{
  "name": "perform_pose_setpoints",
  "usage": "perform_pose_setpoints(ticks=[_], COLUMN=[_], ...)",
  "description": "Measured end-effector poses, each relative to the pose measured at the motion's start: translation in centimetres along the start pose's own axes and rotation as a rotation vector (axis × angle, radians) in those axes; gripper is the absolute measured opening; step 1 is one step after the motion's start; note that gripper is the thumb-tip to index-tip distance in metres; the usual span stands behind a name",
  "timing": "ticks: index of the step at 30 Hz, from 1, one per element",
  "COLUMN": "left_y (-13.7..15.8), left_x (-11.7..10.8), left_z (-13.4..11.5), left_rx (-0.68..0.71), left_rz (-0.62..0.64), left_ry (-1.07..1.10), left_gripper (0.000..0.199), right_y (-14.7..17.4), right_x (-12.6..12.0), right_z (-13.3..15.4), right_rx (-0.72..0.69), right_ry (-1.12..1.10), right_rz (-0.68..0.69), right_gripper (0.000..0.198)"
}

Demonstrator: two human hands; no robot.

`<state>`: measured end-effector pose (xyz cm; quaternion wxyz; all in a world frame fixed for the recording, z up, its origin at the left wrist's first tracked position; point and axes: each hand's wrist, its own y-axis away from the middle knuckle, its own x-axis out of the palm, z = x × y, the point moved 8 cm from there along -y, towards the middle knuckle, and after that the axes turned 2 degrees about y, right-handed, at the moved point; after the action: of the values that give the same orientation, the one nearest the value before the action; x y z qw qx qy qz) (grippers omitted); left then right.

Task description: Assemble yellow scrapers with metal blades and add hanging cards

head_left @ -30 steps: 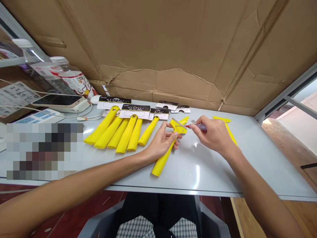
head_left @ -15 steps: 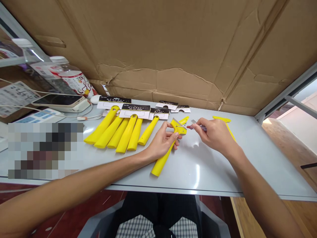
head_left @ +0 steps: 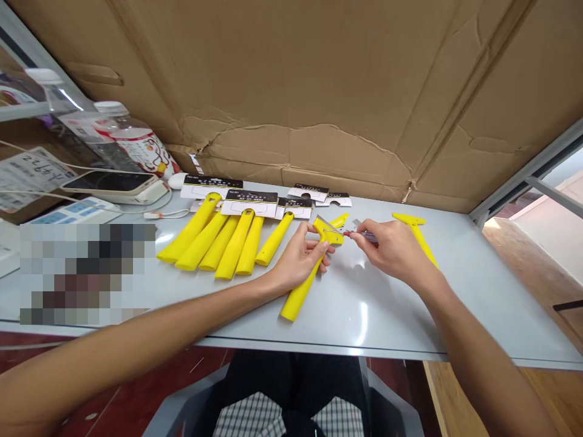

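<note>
My left hand [head_left: 303,256] is closed around a yellow scraper [head_left: 298,297], near its wide head. A metal blade edge shows along the head's upper side, and the handle slants down toward the table's front. In my right hand [head_left: 394,246] is a screwdriver [head_left: 348,233], pinched by its reddish, see-through handle. The thin shaft lies across the scraper's head, its tip close to a hole there; whether it sits on a screw is too small to tell. A loose yellow part [head_left: 344,220] lies just behind the head. Another yellow T-shaped part [head_left: 416,229] rests beyond my right hand, partly covered by it.
Several yellow handles [head_left: 232,246] lie in a row at left, with black-and-white cards [head_left: 250,205] behind them. A phone [head_left: 112,182], cables and bottles [head_left: 136,142] crowd the left end. Brown cardboard [head_left: 291,73] walls the back. A blurred patch [head_left: 86,273] hides the table's left front.
The right fingers have shifted slightly on the screwdriver handle, covering more of it. The left hand and scraper hold nearly the same place; the whole view has moved a little.
</note>
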<state>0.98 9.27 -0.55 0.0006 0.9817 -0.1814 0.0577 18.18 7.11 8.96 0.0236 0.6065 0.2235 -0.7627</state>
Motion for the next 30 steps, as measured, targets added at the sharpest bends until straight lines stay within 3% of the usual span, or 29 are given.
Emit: perform_pose_setpoints(ticks=[13, 16, 20, 25, 30], left_y=[0.0, 0.0, 0.2, 0.3, 0.1], left_x=[0.2, 0.2, 0.9, 0.9, 0.2], left_z=[-0.1, -0.1, -0.1, -0.3, -0.7], left_rx=[0.003, -0.002, -0.019, -0.022, -0.054], left_rz=[0.02, 0.028, 0.105, 0.102, 0.04], left_ry=[-0.028, -0.043, -0.075, -0.061, -0.049], left_gripper=[0.044, 0.044, 0.048, 0.042, 0.023], right_y=[0.1, 0.0, 0.0, -0.3, -1.1], right_x=[0.3, 0.5, 1.8, 3.2, 3.4], right_z=[-0.5, -0.6, 0.3, 0.3, -2.6], right_rx=[0.103, 0.096, -0.014, -0.057, 0.039], right_ry=[-0.075, -0.108, -0.127, -0.17, -0.08], right_rz=[0.095, 0.095, 0.151, 0.176, 0.105], right_gripper=[0.052, 0.036, 0.014, 0.018, 0.02])
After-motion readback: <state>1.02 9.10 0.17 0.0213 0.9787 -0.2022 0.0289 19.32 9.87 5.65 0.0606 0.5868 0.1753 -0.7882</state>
